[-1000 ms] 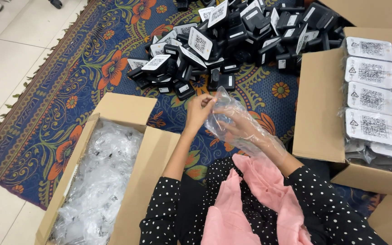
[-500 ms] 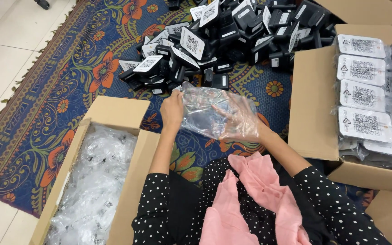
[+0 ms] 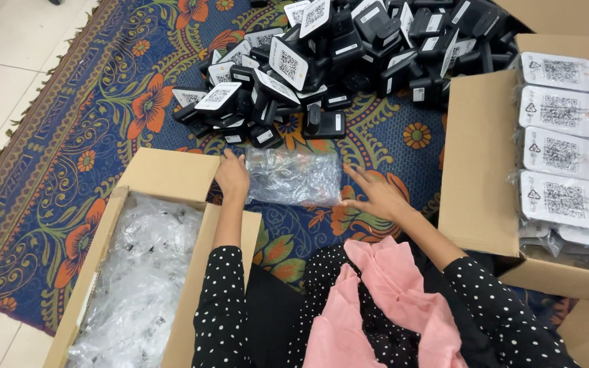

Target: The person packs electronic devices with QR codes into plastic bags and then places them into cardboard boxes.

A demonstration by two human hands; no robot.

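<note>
A clear plastic bag lies flat on the patterned rug in front of me. My left hand holds its left edge, fingers pinched on the plastic. Resting on the bag's right edge is my right hand, fingers spread and flat. Just beyond the bag is a pile of small black devices with white coded labels; the nearest one sits a little past the bag's far edge.
An open cardboard box full of clear plastic bags stands at my left. Another cardboard box on the right holds bagged white-labelled devices. Tiled floor lies beyond the rug's left edge. A pink cloth lies on my lap.
The bag, held up and crumpled between both hands before, now lies spread flat on the rug. Both hands came down with it, the left moving leftward to its edge.
</note>
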